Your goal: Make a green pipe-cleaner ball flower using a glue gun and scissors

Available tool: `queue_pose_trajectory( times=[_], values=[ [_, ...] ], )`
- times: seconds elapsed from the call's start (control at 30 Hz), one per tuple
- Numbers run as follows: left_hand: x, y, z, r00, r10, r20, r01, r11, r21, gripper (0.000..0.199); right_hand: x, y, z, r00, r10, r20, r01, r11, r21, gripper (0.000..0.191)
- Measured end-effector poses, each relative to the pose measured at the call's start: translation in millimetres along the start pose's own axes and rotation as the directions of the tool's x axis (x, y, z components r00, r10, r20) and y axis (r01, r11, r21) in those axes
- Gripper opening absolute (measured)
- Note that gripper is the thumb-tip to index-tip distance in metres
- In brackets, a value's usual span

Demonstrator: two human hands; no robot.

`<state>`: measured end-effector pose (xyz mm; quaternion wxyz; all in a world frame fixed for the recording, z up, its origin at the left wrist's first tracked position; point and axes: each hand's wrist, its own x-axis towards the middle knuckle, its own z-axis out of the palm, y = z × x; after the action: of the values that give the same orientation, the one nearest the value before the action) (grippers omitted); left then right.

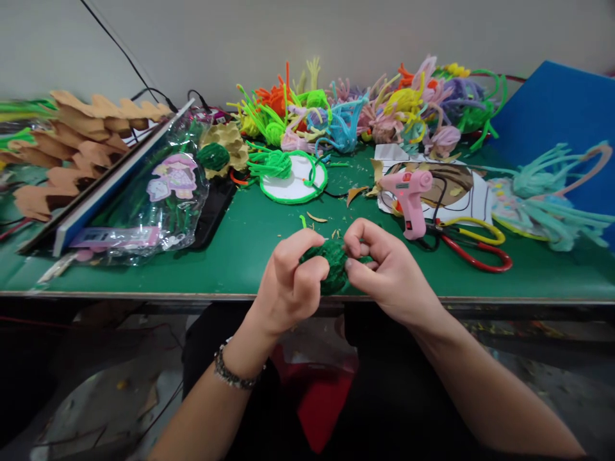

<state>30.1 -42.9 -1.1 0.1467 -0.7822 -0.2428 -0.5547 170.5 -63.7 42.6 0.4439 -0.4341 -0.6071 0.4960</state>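
Green fuzzy bundle (332, 274) sits gripped by the left hand (294, 276); the right hand (382, 264) pinches its edge (light, even tension should suit).

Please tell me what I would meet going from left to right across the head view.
Brown cardboard tray, clear plastic bag, dark green ball, left hand, dark green bundle, right hand, scissors, blue panel.
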Motion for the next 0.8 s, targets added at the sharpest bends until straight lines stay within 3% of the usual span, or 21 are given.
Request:
queue_pose_trajectory(
  times=[0.37, 0.6, 0.8],
  values=[
    [3.3, 5.4, 0.3, 0.998, -0.021, 0.059, 0.018, 0.999, 0.045, 0.015, -0.6, 0.3, -6.2, 0.994, 0.074, 0.076, -0.081, 0.991, 0.103, 0.019],
    [4.4, 2.2, 1.4, 0.993, -0.067, 0.098, 0.071, 0.996, -0.045, 0.022, 4.8, 12.3, -12.2, 0.985, 0.065, 0.162, -0.099, 0.973, 0.207, 0.017],
    [0.5, -5.0, -0.1, 0.973, -0.107, 0.206, 0.117, 0.992, -0.039, 0.027, 5.8, 20.5, -21.1, 0.975, -0.010, 0.222, -0.011, 0.995, 0.094, 0.012]
  ],
)
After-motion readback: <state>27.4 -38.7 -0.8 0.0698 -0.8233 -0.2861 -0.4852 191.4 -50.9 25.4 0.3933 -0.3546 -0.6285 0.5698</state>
